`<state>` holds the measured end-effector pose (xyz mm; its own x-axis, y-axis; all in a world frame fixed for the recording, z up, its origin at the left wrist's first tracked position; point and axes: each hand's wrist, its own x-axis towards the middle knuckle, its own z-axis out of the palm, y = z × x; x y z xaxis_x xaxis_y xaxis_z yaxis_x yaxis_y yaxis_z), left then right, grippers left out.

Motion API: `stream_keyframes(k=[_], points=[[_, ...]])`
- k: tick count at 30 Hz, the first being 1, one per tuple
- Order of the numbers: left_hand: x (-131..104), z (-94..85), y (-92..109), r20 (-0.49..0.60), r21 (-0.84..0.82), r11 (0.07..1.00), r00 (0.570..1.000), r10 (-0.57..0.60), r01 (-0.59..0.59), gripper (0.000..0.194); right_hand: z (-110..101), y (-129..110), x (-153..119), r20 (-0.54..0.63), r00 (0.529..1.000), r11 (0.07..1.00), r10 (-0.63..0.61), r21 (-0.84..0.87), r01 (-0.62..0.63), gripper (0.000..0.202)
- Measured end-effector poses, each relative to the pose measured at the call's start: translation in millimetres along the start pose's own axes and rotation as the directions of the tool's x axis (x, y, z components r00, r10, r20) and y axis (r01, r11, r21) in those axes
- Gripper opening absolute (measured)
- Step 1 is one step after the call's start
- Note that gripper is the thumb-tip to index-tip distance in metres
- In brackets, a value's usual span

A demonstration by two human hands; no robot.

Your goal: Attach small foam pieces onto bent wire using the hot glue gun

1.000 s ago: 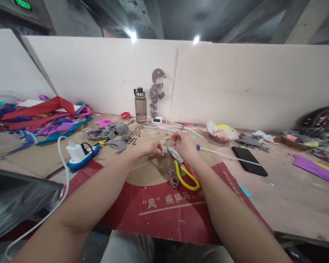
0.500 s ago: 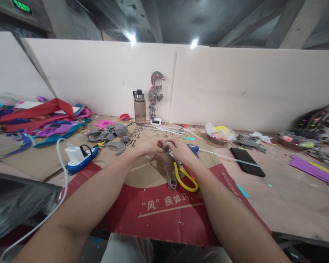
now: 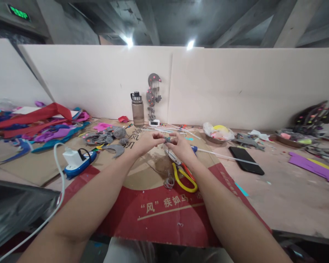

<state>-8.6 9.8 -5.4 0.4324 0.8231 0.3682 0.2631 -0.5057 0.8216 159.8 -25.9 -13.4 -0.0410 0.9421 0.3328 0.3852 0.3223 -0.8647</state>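
Both my hands meet above the cardboard sheet (image 3: 142, 179). Between their fingertips is a small grey piece (image 3: 167, 139), too small to make out its kind. My left hand (image 3: 150, 141) pinches it from the left, and my right hand (image 3: 180, 145) pinches it from the right. Below my right hand lie scissors (image 3: 185, 182) with yellow and red handles, the blades partly under the hand. A coil of grey cord (image 3: 169, 182) rests beside the scissors. Partly hidden behind my right wrist is a blue glue gun (image 3: 194, 149) with a long clear glue stick (image 3: 222, 155).
To the left are a blue power strip (image 3: 80, 164), grey felt pieces (image 3: 101, 137) and a heap of coloured felt (image 3: 41, 122). A water bottle (image 3: 137, 111) and a grey hanging ornament (image 3: 154, 95) stand behind. A black phone (image 3: 246, 160) and a bowl (image 3: 218, 136) are at the right.
The small grey piece is now between both hands' fingertips, and the hands have risen slightly and spread a little. More of the scissors' blades shows. The camera view has shifted slightly.
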Motion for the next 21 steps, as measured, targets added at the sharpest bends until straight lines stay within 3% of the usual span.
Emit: stream_keyframes(k=[6, 11, 18, 21], points=[[-0.3, 0.0, 2.1, -0.116, 0.05, 0.999, 0.993, 0.0, 0.006, 0.013, -0.3, 0.1, 0.0, -0.046, 0.999, 0.999, 0.03, -0.026, -0.031, 0.022], [-2.7, 2.1, 8.7, -0.145, -0.067, 0.998, 0.989, -0.02, 0.01, 0.009, 0.0, 4.7, 1.1, -0.077, 0.997, 0.998, 0.028, -0.059, -0.033, 0.022], [0.3, 0.5, 6.2, -0.235, -0.29, 0.957, 0.97, -0.066, -0.005, 0.016, -2.7, 4.2, 5.3, 0.14, 0.989, 0.995, -0.043, -0.085, 0.055, 0.022], [1.7, -0.2, 6.6, -0.236, -0.432, 0.902, 0.961, -0.141, 0.026, 0.018, -10.8, 3.9, 6.9, 0.001, 1.0, 0.98, -0.015, -0.2, 0.015, 0.02]])
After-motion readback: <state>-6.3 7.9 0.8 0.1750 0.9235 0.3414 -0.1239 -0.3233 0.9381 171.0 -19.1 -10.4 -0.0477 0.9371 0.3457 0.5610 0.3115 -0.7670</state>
